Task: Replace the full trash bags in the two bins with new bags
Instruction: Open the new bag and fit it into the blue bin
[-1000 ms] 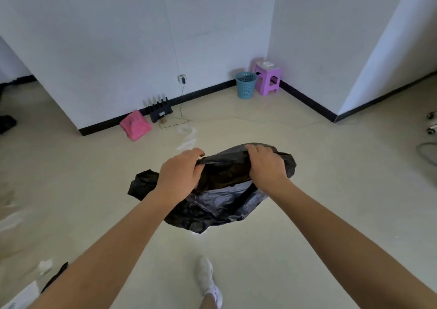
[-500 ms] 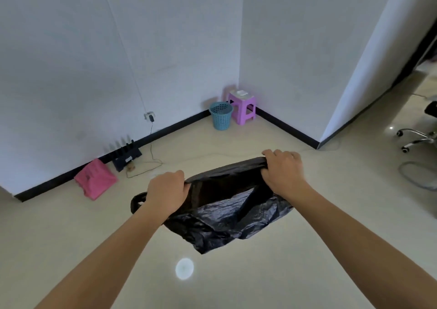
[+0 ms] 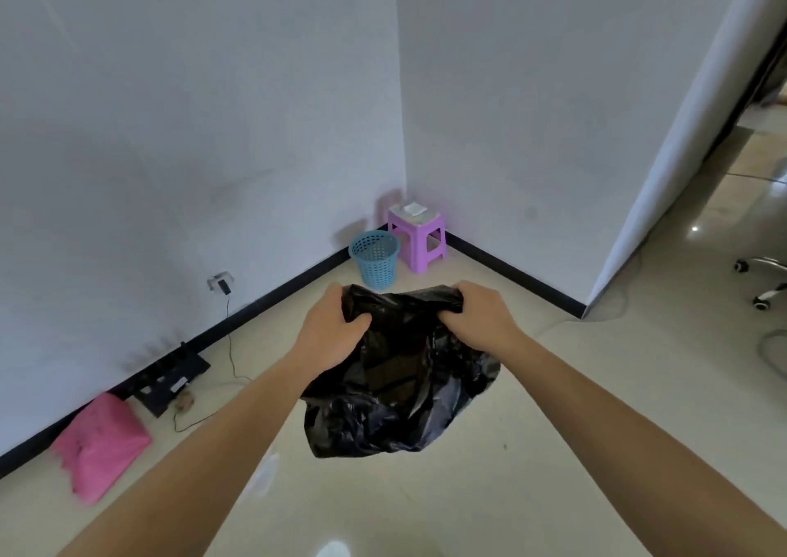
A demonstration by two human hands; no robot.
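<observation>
Fingers [image 3: 357,325] of the left hand [image 3: 328,331] and of the right hand [image 3: 479,316] are curled tight on the bunched top edge of a black trash bag [image 3: 396,394], which hangs crumpled between them above the floor [image 3: 553,429]. Left of the arms, a pink bag [image 3: 102,441] lies by the wall. Farther off, in the corner, a blue bin [image 3: 374,260] stands just beside a purple stool [image 3: 419,237].

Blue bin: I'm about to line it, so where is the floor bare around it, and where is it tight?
Bare floor lies in front of the blue bin, toward the black bag, and to its left along the wall. Crowded on its right: the purple stool.
</observation>
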